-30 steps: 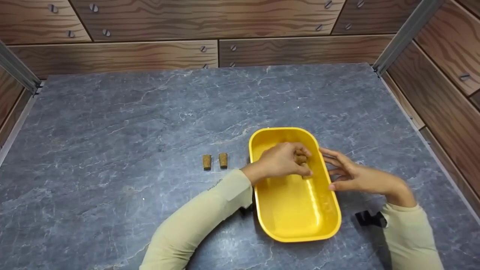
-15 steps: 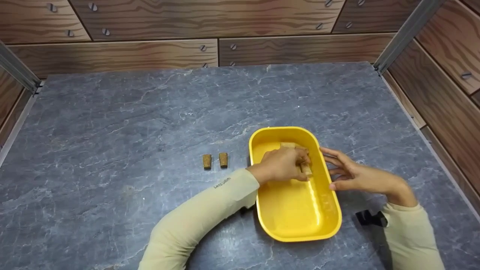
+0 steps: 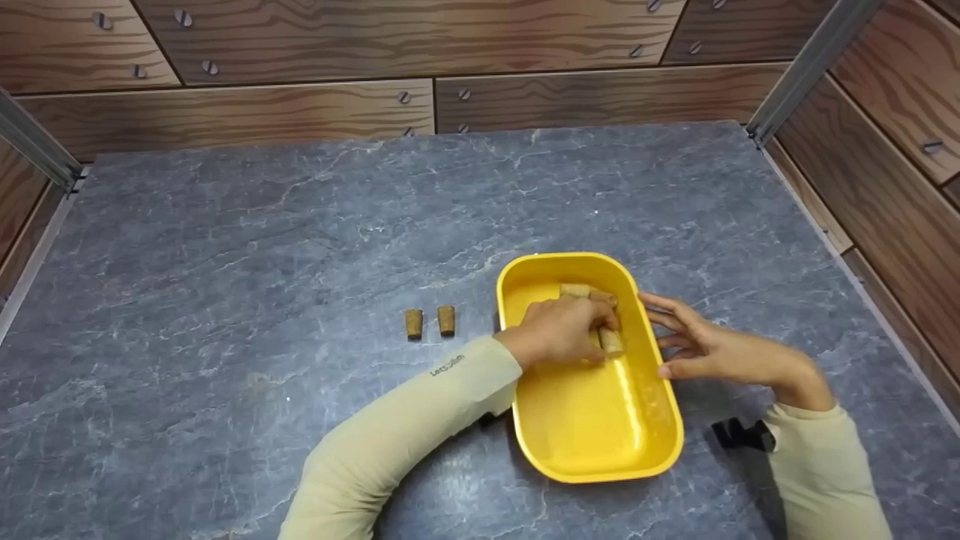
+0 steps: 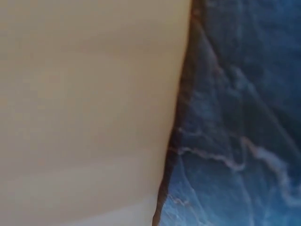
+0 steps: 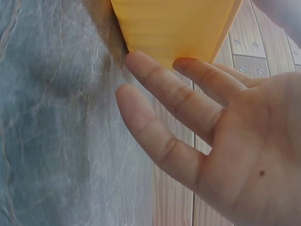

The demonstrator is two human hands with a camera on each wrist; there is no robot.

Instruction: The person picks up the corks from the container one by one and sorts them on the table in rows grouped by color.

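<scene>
My left hand (image 3: 559, 326) reaches into a yellow plastic tub (image 3: 581, 472), its fingers and thumb curled about a tapered cork (image 3: 613, 343) near the tub's right wall. Farther up inside the tub, two more corks (image 3: 575, 289) lie end to end beyond the fingers, partly covered by them. Outside, my right hand (image 3: 697, 349) rests against the tub's right side with the thumb at the rim. In the right wrist view its fingers (image 5: 176, 101) are spread and fairly straight by the yellow wall. Only sleeve (image 4: 84, 113) and table fill the left wrist view.
Two darker brown corks (image 3: 430, 322) stand side by side on the grey marbled table (image 3: 262, 247), left of the tub. Wood-patterned panels (image 3: 300, 112) wall in the back and sides. A black strap piece (image 3: 742, 435) shows at the right wrist.
My left hand has shifted slightly toward me inside the tub, uncovering corks by the far wall. The near cork shows more clearly at its fingers. The right hand and tub have stayed put.
</scene>
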